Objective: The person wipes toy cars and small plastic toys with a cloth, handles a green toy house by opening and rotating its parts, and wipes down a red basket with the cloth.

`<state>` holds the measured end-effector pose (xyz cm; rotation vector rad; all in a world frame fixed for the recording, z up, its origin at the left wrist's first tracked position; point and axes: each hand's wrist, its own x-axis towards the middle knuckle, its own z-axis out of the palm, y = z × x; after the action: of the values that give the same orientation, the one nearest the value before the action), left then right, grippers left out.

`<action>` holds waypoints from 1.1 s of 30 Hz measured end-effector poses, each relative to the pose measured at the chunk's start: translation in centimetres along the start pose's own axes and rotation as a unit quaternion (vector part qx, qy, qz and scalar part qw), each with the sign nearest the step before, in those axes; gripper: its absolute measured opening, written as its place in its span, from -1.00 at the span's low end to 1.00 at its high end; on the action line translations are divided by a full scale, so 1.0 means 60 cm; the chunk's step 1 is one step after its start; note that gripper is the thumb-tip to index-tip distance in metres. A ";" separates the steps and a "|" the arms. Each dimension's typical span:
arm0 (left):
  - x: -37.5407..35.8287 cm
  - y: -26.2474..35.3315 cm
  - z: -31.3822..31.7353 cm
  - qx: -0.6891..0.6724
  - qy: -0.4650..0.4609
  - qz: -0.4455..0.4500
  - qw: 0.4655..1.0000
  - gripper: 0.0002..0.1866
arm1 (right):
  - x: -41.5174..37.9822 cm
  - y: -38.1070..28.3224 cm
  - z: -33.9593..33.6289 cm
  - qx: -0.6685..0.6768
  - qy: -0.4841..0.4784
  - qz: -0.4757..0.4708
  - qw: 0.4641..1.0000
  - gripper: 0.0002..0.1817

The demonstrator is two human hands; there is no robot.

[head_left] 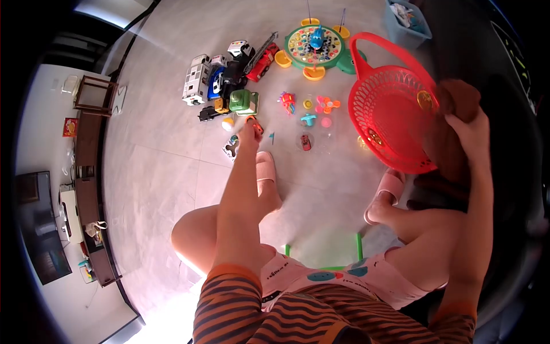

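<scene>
My left hand point(247, 137) reaches down to the floor, its fingers closed on a small orange-red toy car point(255, 124). A green toy vehicle point(244, 102), a white-and-orange ball point(228, 124) and a black-and-white toy point(231, 148) lie around it. On the right, my right hand point(475, 136) grips a soft-looking brown thing point(457, 98) whose kind I cannot make out. Beside that hand is a red plastic basket point(356, 112), tilted, with its handle raised and gold-coloured round pieces showing in it. The brown thing hides part of the basket's right side.
Toy trucks, including a white van point(197, 79) and a red crane truck point(263, 62), cluster at the left. A fishing game point(292, 49) stands at the far side near a blue bin point(395, 26). Small toys, including a red car point(305, 142), lie mid-floor. My slippers point(265, 166) flank them.
</scene>
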<state>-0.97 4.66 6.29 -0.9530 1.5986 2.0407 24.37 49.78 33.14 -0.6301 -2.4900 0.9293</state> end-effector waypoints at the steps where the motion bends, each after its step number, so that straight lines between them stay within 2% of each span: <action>1: 0.087 0.002 -0.040 0.164 0.000 0.115 0.980 -0.84 | -0.005 -0.012 -0.014 -0.038 -0.003 -0.008 0.999 -0.47; 2: 0.112 0.014 -0.048 0.244 0.039 0.157 0.956 -0.77 | -0.010 -0.025 -0.030 -0.076 -0.006 -0.017 0.997 -0.48; 3: 0.133 0.027 -0.054 0.323 0.086 0.192 0.923 -0.67 | -0.013 -0.042 -0.036 -0.050 -0.014 -0.017 0.999 -0.51; 4: 0.100 0.060 -0.028 0.322 0.172 0.157 0.918 -0.50 | -0.016 -0.060 -0.037 -0.024 -0.022 -0.015 0.999 -0.54; 6: 0.222 0.082 -0.063 0.475 0.219 0.223 0.822 -0.25 | -0.015 -0.073 -0.031 -0.050 -0.023 -0.036 0.998 -0.58; 8: 0.182 0.109 -0.027 0.507 0.248 0.346 0.750 -0.17 | -0.022 -0.074 -0.021 -0.100 0.008 -0.059 0.993 -0.58; 10: 0.163 0.132 0.004 0.533 0.204 0.346 0.745 -0.18 | -0.034 -0.124 0.008 -0.146 0.083 -0.086 0.982 -0.69; 12: 0.183 0.142 0.021 0.622 0.159 0.282 0.713 -0.17 | -0.045 -0.150 0.020 -0.174 0.086 -0.108 0.975 -0.71; 13: 0.198 0.132 0.022 0.646 0.169 0.303 0.679 -0.26 | -0.048 -0.163 0.033 -0.184 0.078 -0.120 0.972 -0.72; 16: 0.160 0.136 0.043 0.656 0.193 0.278 0.674 -0.38 | -0.061 -0.194 0.050 -0.212 0.021 -0.143 0.967 -0.75; 17: 0.157 0.132 0.043 0.643 0.198 0.310 0.671 -0.48 | -0.065 -0.205 0.054 -0.225 -0.007 -0.148 0.963 -0.76; 21: 0.121 0.145 0.034 0.600 0.159 0.405 0.671 -0.51 | -0.095 -0.254 0.091 -0.273 -0.130 -0.172 0.938 -0.79; 23: 0.096 0.165 0.017 0.563 0.105 0.451 0.684 -0.52 | -0.118 -0.270 0.091 -0.298 -0.203 -0.174 0.916 -0.80; 24: 0.073 0.181 0.011 0.545 0.076 0.475 0.687 -0.52 | -0.126 -0.267 0.087 -0.261 -0.256 -0.195 0.910 -0.81; 25: 0.048 0.196 0.006 0.514 0.050 0.470 0.715 -0.54 | -0.133 -0.238 0.071 -0.112 -0.344 -0.242 0.900 -0.78; 26: 0.029 0.214 -0.002 0.509 0.013 0.468 0.722 -0.58 | -0.144 -0.223 0.066 0.038 -0.422 -0.287 0.859 -0.76; 28: -0.050 0.245 -0.004 0.447 -0.070 0.458 0.765 -0.70 | -0.185 -0.203 0.110 0.004 -0.501 -0.270 0.823 -0.72; 29: -0.089 0.258 -0.007 0.419 -0.111 0.468 0.770 -0.74 | -0.211 -0.186 0.140 -0.019 -0.526 -0.243 0.815 -0.70; 31: -0.165 0.277 -0.008 0.359 -0.197 0.482 0.774 -0.80 | -0.257 -0.145 0.202 -0.081 -0.553 -0.224 0.798 -0.64; 33: -0.251 0.290 -0.010 0.373 -0.210 0.498 0.754 -0.81 | -0.293 -0.098 0.268 -0.155 -0.551 -0.242 0.783 -0.61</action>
<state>-1.74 0.87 28.99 0.7745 2.5594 1.5463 28.88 28.24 22.24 0.7445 -3.5654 0.7698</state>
